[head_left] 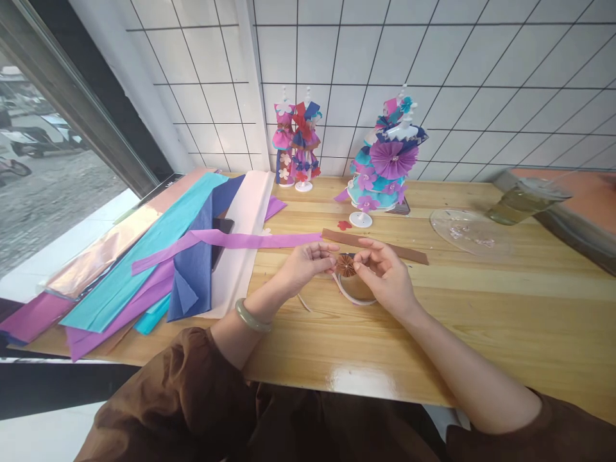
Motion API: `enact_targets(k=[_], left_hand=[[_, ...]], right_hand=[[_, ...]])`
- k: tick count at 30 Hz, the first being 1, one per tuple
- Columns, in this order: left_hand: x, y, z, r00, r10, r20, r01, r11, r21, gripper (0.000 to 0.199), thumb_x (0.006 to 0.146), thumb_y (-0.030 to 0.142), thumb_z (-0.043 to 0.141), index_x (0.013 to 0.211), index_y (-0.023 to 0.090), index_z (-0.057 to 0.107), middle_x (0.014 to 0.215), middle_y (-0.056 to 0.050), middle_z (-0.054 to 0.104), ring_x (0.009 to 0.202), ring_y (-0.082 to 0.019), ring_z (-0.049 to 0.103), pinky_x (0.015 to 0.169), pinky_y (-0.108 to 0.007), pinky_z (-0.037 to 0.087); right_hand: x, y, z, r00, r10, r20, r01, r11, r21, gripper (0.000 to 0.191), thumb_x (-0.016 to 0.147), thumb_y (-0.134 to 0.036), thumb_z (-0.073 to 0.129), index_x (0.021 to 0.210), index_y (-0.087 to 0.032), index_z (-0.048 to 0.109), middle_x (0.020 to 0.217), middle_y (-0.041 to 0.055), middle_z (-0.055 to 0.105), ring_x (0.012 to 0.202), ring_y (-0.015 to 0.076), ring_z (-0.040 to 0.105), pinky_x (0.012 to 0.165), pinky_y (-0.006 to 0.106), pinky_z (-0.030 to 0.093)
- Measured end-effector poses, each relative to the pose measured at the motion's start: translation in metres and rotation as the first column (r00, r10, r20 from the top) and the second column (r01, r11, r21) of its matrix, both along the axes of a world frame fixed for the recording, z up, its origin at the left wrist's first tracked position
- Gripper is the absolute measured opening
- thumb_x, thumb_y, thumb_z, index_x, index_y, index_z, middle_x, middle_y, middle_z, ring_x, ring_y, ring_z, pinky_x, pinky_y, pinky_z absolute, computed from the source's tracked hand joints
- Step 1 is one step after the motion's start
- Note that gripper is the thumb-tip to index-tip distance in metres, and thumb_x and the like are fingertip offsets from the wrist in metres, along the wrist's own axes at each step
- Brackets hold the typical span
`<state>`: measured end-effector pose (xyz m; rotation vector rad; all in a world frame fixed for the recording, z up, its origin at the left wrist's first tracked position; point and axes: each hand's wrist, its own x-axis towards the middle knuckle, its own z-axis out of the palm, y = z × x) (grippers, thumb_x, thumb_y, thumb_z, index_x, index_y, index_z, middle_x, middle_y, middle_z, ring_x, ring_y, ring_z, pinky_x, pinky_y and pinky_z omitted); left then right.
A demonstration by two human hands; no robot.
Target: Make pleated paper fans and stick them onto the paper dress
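A small brown pleated paper rosette (346, 265) is pinched between my two hands, just above the table. My left hand (308, 266) grips its left edge with thumb and fingers. On the opposite edge, my right hand (385, 274) has its fingertips closed, the other fingers curled. Below the rosette lies a pale ring-shaped roll (353, 299), perhaps tape, partly covered by the rosette and my right hand. A brown paper strip (404, 252) rests just beyond my fingers. The end of a long purple paper strip (269, 241) reaches toward it. A thin pale strip (304, 303) lies near my left wrist.
Folded crepe paper sheets (158, 237) spread across the left side, with a dark phone (222, 226) among them. Small dress forms in paper outfits (303, 144) and a larger one (385, 157) stand by the tiled wall. A clear plate (466, 234) and a cup (524, 200) are at right.
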<state>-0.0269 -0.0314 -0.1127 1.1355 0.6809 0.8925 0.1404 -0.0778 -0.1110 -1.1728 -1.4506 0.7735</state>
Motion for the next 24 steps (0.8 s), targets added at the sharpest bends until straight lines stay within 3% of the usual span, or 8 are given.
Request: enact_targets(k=[6, 13, 24], left_hand=[[-0.004, -0.005, 0.009, 0.987, -0.149, -0.058, 0.146, 0.988, -0.043, 0.032, 0.073, 0.028, 0.06, 0.1, 0.013, 0.061, 0.092, -0.01, 0.062, 0.079, -0.015, 0.059, 0.071, -0.028, 0.044], [-0.003, -0.006, 0.011, 0.968, -0.102, -0.231, 0.142, 0.976, 0.167, 0.029, 0.075, 0.038, 0.056, 0.081, 0.011, 0.065, 0.075, -0.007, 0.063, 0.068, -0.012, 0.055, 0.064, -0.024, 0.044], [-0.002, 0.0, 0.004, 0.986, -0.031, -0.164, 0.06, 0.983, 0.174, 0.028, 0.07, 0.036, 0.063, 0.076, 0.009, 0.062, 0.071, -0.005, 0.06, 0.062, -0.01, 0.054, 0.061, -0.024, 0.045]], right_hand=[[-0.001, -0.001, 0.0, 0.999, 0.046, 0.025, -0.046, 0.999, 0.0, 0.04, 0.074, -0.024, 0.057, 0.113, -0.022, 0.044, 0.075, -0.0003, 0.055, 0.071, 0.014, 0.054, 0.072, 0.032, 0.044], [-0.003, -0.004, -0.001, 0.988, 0.054, 0.147, -0.065, 0.995, 0.072, 0.04, 0.076, -0.021, 0.055, 0.115, -0.023, 0.043, 0.076, -0.0002, 0.056, 0.074, 0.0141, 0.055, 0.077, 0.034, 0.043], [-0.003, -0.005, 0.0, 0.989, 0.006, 0.145, -0.019, 0.996, 0.091, 0.04, 0.076, -0.021, 0.055, 0.115, -0.022, 0.043, 0.077, -0.0002, 0.055, 0.074, 0.0139, 0.054, 0.076, 0.033, 0.043]])
